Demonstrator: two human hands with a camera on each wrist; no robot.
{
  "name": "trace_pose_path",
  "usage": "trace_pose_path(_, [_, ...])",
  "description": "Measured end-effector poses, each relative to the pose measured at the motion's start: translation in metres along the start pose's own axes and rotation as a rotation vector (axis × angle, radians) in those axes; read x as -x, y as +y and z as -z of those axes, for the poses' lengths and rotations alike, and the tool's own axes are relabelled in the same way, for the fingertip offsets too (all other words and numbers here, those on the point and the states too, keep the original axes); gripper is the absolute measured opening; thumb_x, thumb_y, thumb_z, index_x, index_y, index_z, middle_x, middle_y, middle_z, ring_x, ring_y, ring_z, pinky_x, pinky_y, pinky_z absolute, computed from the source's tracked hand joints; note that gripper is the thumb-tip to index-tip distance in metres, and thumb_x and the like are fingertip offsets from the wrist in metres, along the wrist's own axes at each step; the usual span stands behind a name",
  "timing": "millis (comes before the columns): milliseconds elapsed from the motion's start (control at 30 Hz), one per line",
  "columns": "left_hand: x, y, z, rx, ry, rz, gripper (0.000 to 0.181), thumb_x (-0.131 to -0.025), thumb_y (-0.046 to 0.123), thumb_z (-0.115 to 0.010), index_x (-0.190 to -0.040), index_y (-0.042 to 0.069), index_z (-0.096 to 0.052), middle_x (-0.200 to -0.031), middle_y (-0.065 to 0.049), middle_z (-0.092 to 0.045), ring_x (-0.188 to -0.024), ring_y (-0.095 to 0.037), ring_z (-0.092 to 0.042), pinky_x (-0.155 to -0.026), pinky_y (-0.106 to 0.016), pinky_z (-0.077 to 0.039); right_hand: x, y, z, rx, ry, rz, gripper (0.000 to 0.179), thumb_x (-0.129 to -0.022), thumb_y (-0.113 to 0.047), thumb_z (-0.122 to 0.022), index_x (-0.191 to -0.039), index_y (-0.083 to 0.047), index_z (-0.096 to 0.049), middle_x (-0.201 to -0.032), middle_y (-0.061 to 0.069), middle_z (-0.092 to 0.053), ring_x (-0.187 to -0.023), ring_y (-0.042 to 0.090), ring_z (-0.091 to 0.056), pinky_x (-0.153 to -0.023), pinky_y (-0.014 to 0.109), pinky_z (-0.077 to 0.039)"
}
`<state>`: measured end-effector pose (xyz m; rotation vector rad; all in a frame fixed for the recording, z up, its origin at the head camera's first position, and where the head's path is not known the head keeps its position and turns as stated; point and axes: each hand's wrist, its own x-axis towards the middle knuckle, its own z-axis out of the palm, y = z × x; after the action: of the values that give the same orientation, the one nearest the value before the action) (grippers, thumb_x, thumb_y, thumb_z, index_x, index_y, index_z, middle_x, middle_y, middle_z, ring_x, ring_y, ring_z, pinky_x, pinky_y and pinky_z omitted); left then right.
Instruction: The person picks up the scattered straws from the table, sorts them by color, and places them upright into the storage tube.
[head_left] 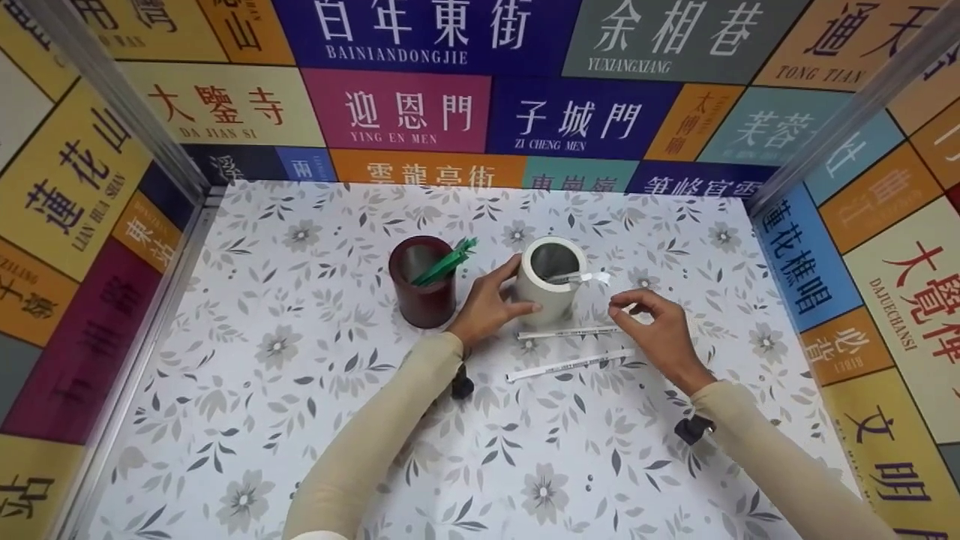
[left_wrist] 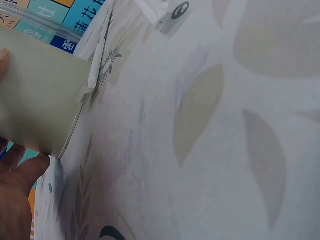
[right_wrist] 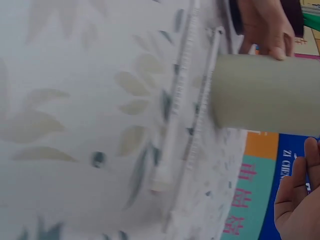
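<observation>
My left hand grips a pale grey-green cylindrical cup from its left side, thumb in front and fingers behind. The cup stands upright, and a slim white wrapped stick leans out over its rim to the right. To the right of the cup, my right hand hovers with loosely bent fingers and nothing between them; the right wrist view shows its palm and fingers bare. Two white paper-wrapped sticks with small print, a nearer one and a farther one, lie in front of the cup.
A dark red cup holding green packets stands left of my left hand. The table has a floral cover. Panels with printed place names rise at the back and both sides.
</observation>
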<state>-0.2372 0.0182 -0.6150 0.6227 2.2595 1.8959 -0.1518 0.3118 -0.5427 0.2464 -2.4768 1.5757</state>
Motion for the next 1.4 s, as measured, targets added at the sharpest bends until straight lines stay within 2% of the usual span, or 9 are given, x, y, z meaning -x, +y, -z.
trace_pose_path(133, [-0.001, 0.001, 0.002, 0.002, 0.002, 0.004, 0.097, -0.088, 0.024, -0.097, -0.170, 0.025, -0.045, -0.163, 0.009, -0.056, -0.152, -0.007, -0.048, -0.127, -0.039, -0.042, 0.013, 0.025, -0.010, 0.032, -0.048, -0.020, 0.013, -0.097, 0.001, -0.083, -0.110, -0.001, -0.083, -0.110, 0.015, -0.079, -0.101, 0.017, -0.067, -0.090, 0.032, -0.052])
trace_pose_path(300, [-0.002, 0.001, 0.005, -0.002, 0.013, -0.001, 0.096, -0.088, 0.024, -0.097, -0.170, 0.026, -0.046, -0.163, 0.009, -0.057, -0.152, -0.007, -0.049, -0.127, -0.040, -0.043, 0.029, 0.041, -0.021, 0.023, -0.151, -0.033, 0.013, -0.097, -0.007, -0.086, -0.110, -0.005, -0.084, -0.113, 0.005, -0.077, -0.106, 0.026, -0.069, -0.092, 0.036, -0.056])
trace_pose_path(433, [-0.003, 0.000, 0.006, -0.008, 0.023, -0.001, 0.097, -0.088, 0.024, -0.097, -0.170, 0.024, -0.046, -0.163, 0.008, -0.057, -0.151, -0.008, -0.049, -0.126, -0.040, -0.043, 0.036, 0.053, -0.030, 0.072, -0.238, 0.071, 0.016, -0.095, -0.007, -0.088, -0.110, -0.006, -0.084, -0.115, 0.001, -0.076, -0.109, 0.024, -0.068, -0.095, 0.029, -0.058])
trace_pose_path(633, [-0.004, -0.001, 0.005, 0.020, 0.025, -0.006, 0.096, -0.088, 0.023, -0.097, -0.170, 0.023, -0.046, -0.164, 0.007, -0.056, -0.152, -0.010, -0.049, -0.126, -0.040, -0.043, 0.037, 0.065, -0.036, 0.234, -0.313, 0.293, 0.023, -0.089, -0.005, -0.091, -0.111, -0.009, -0.085, -0.116, 0.000, -0.076, -0.117, 0.024, -0.062, -0.108, 0.027, -0.044])
trace_pose_path(933, [0.001, 0.001, 0.001, 0.020, 0.019, 0.018, 0.099, -0.088, 0.023, -0.097, -0.171, 0.021, -0.043, -0.167, 0.006, -0.052, -0.154, -0.009, -0.047, -0.127, -0.036, -0.042, 0.035, 0.057, -0.034, 0.503, -0.414, 0.528, 0.015, -0.091, -0.008, -0.090, -0.104, -0.011, -0.085, -0.108, 0.002, -0.074, -0.110, 0.026, -0.059, -0.095, 0.046, -0.046])
trace_pose_path(1100, [0.002, 0.002, -0.001, 0.013, 0.007, 0.041, 0.096, -0.091, 0.022, -0.095, -0.171, 0.022, -0.042, -0.167, 0.006, -0.053, -0.154, -0.007, -0.046, -0.126, -0.034, -0.042, 0.036, 0.040, -0.032, 0.713, -0.472, 0.612, 0.006, -0.095, -0.008, -0.086, -0.095, -0.013, -0.082, -0.098, 0.003, -0.073, -0.100, 0.027, -0.060, -0.087, 0.046, -0.051])
trace_pose_path(1233, [0.003, 0.003, -0.001, 0.003, 0.009, 0.046, 0.097, -0.091, 0.022, -0.095, -0.172, 0.022, -0.042, -0.167, 0.006, -0.052, -0.154, -0.007, -0.046, -0.126, -0.034, -0.042, 0.038, 0.034, -0.031, 0.862, -0.441, 0.708, 0.012, -0.091, -0.008, -0.085, -0.084, -0.012, -0.076, -0.086, 0.003, -0.069, -0.086, 0.028, -0.058, -0.073, 0.043, -0.049])
trace_pose_path(1300, [0.003, 0.002, -0.001, 0.005, 0.015, 0.040, 0.097, -0.090, 0.022, -0.096, -0.171, 0.022, -0.043, -0.166, 0.007, -0.053, -0.154, -0.007, -0.046, -0.126, -0.035, -0.042, 0.038, 0.033, -0.028, 0.877, -0.412, 0.750, 0.014, -0.087, -0.006, -0.086, -0.080, -0.011, -0.075, -0.081, 0.004, -0.068, -0.082, 0.028, -0.057, -0.070, 0.042, -0.048])
trace_pose_path(1400, [0.001, 0.001, -0.002, 0.004, 0.021, 0.029, 0.096, -0.089, 0.022, -0.096, -0.170, 0.023, -0.045, -0.165, 0.007, -0.055, -0.153, -0.008, -0.047, -0.126, -0.036, -0.042, 0.037, 0.029, -0.019, 0.830, -0.376, 0.741, 0.010, -0.085, -0.005, -0.086, -0.082, -0.011, -0.078, -0.082, 0.003, -0.071, -0.082, 0.026, -0.059, -0.070, 0.042, -0.048])
